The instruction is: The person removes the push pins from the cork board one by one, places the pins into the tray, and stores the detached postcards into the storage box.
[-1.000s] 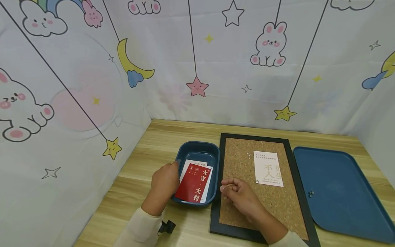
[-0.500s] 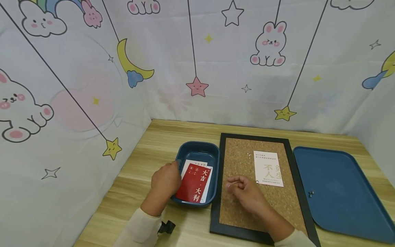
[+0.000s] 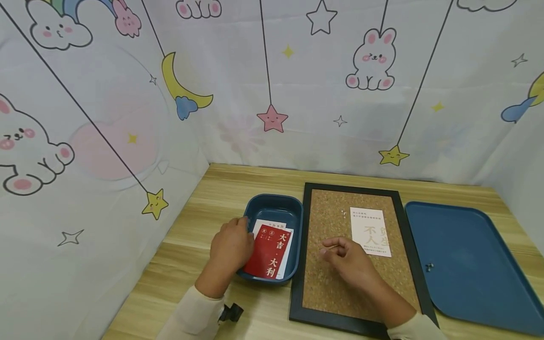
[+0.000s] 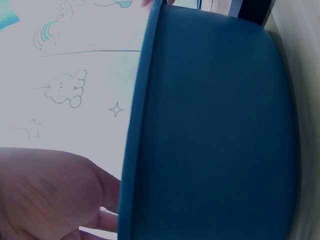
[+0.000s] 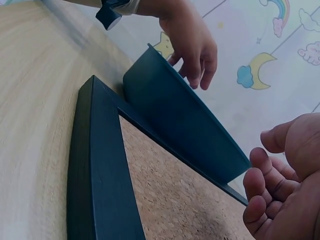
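My left hand (image 3: 231,245) hangs over the left rim of a small deep blue tray (image 3: 274,200), fingers dipping loosely inside. In the right wrist view those fingers (image 5: 200,62) point down past the rim. Inside the tray lies a red card (image 3: 265,250) with gold characters, over white cards (image 3: 289,245). My right hand (image 3: 352,264) hovers over a black-framed cork board (image 3: 318,293), fingers loosely curled; in the right wrist view no object shows between thumb and fingers. A white card (image 3: 369,231) with gold characters sits on the board, its lower edge near my right hand.
A flat blue tray (image 3: 467,255) stands right of the cork board, with a few small metallic bits (image 3: 429,267) at its left side. The wooden table (image 3: 187,226) borders patterned white curtains (image 3: 238,85) behind and on both sides.
My right hand has moved rightward from the board's left frame to over the cork. My left hand has eased off the small tray's rim and shifted slightly right, over the cards.
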Action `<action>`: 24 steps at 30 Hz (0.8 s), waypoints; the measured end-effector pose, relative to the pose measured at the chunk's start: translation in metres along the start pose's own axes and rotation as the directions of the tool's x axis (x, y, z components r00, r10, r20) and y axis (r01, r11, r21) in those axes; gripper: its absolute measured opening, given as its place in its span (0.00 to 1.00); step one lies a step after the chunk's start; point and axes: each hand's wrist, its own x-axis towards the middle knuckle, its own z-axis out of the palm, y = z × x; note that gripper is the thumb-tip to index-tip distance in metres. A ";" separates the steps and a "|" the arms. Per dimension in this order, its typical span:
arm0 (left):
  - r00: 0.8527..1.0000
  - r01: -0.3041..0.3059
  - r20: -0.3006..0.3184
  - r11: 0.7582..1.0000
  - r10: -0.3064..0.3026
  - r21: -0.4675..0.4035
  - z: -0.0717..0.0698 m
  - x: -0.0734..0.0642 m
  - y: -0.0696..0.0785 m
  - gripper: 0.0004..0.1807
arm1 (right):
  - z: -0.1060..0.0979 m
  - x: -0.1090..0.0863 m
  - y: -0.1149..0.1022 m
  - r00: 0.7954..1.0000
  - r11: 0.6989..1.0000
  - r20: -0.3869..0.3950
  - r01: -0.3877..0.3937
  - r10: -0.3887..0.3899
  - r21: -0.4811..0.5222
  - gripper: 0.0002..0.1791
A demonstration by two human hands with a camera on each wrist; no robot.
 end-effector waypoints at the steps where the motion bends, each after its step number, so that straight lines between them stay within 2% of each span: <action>1: 1.000 -0.008 -0.006 1.000 0.008 0.000 0.000 0.000 0.001 0.28 | -0.001 0.000 0.000 1.000 1.000 0.002 0.001 -0.001 0.000 0.15; 13: 0.993 -0.113 -0.036 0.993 0.114 0.024 -0.005 -0.005 0.013 0.26 | -0.013 0.001 0.005 1.000 0.999 -0.004 0.018 -0.018 -0.042 0.16; 24: 0.972 -0.227 -0.053 0.974 0.228 0.022 0.000 -0.014 0.034 0.27 | -0.021 0.002 0.009 0.999 0.996 -0.012 0.035 -0.036 -0.085 0.17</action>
